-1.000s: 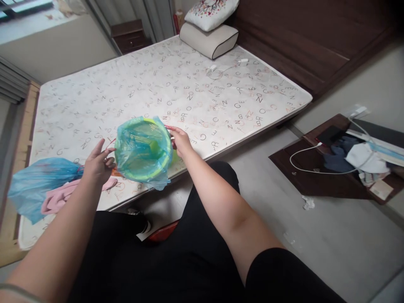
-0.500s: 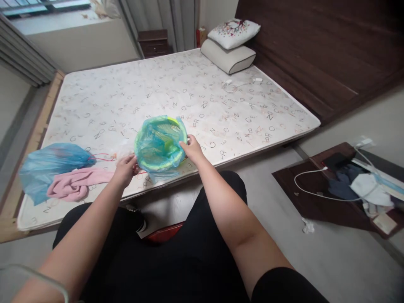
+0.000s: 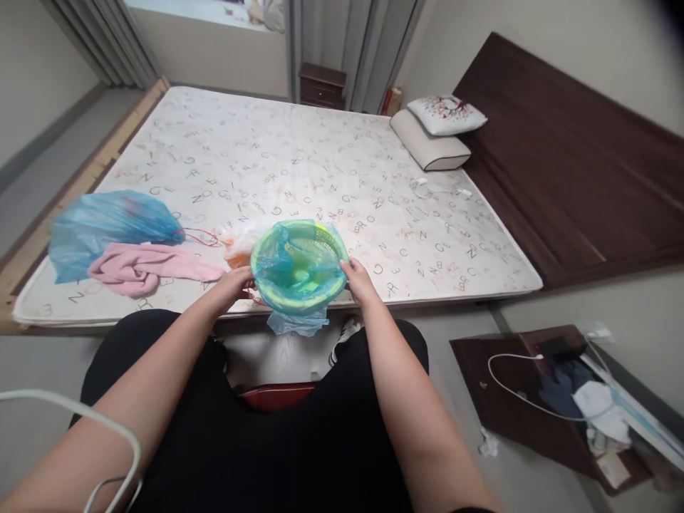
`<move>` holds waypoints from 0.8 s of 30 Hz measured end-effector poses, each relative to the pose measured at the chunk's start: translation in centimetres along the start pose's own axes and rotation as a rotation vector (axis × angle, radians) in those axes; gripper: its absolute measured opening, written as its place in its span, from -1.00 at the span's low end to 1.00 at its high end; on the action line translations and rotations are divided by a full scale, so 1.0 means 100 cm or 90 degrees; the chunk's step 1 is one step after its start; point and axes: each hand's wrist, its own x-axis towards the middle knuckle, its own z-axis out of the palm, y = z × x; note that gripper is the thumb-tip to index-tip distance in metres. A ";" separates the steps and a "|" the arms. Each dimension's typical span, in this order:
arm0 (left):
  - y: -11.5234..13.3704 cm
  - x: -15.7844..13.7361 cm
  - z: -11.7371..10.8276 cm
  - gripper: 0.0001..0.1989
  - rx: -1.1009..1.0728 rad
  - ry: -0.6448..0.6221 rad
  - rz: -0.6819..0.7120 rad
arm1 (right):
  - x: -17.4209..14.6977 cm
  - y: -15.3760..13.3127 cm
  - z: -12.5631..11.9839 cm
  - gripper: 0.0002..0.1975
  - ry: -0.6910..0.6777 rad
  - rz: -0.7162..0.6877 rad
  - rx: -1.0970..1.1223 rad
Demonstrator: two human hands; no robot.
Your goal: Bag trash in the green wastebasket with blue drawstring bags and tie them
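A yellow-green plastic basket [image 3: 299, 303] is held at the mattress's near edge, its open top facing up towards me. Thin blue plastic bag film [image 3: 298, 323] lines it, folds over the rim and hangs below the front. My left hand [image 3: 239, 283] grips the left side of the rim, its fingertips partly hidden behind the basket. On the opposite side my right hand [image 3: 357, 279] is closed on the rim, thumb on top. Left of the basket lie a clear bag with something orange [image 3: 240, 248], a pink cloth [image 3: 144, 267] and a blue plastic bag [image 3: 115, 221] with red strings.
The letter-printed mattress [image 3: 299, 149] spreads in front of me. Two pillows [image 3: 441, 132] are stacked by the dark headboard [image 3: 556, 164]. To the right, a dark brown stand [image 3: 475, 356] bears cables and cloths. A white cable [image 3: 80, 410] crosses my left forearm.
The view has swung, so the room appears shifted. The basket has come nearer to me and tipped more upright, bag film now hanging off its front. Both hands still hold its rim.
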 end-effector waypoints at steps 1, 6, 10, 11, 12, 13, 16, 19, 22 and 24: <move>0.000 0.003 -0.001 -0.78 0.010 0.002 0.013 | -0.001 0.001 0.001 -0.47 0.012 0.008 -0.006; -0.001 -0.001 0.003 -0.67 -0.018 -0.079 0.031 | -0.014 -0.010 -0.002 -0.53 0.268 -0.009 -0.229; -0.001 -0.017 0.001 -0.65 -0.010 -0.109 0.021 | -0.039 -0.038 0.014 -0.55 0.416 -0.194 -0.377; -0.001 -0.020 -0.001 -0.65 -0.008 -0.119 0.019 | -0.043 -0.044 0.025 -0.58 0.369 -0.260 -0.417; -0.002 -0.022 -0.003 -0.64 -0.011 -0.123 0.021 | -0.045 -0.049 0.038 -0.60 0.270 -0.305 -0.451; -0.003 -0.023 -0.005 -0.63 -0.021 -0.120 0.027 | -0.044 -0.052 0.053 -0.63 0.126 -0.313 -0.470; -0.010 -0.023 -0.009 -0.55 -0.069 -0.083 0.052 | -0.026 -0.057 0.095 -0.68 -0.280 -0.148 -0.460; -0.019 -0.020 -0.009 -0.52 -0.096 -0.083 0.060 | 0.002 -0.061 0.117 -0.76 -0.224 -0.034 -0.538; -0.026 -0.016 -0.005 -0.57 -0.103 -0.098 0.065 | 0.018 -0.074 0.130 -0.85 -0.049 -0.057 -0.652; -0.030 -0.012 -0.002 -0.62 -0.111 -0.100 0.071 | 0.018 -0.086 0.149 -0.80 -0.003 -0.109 -0.692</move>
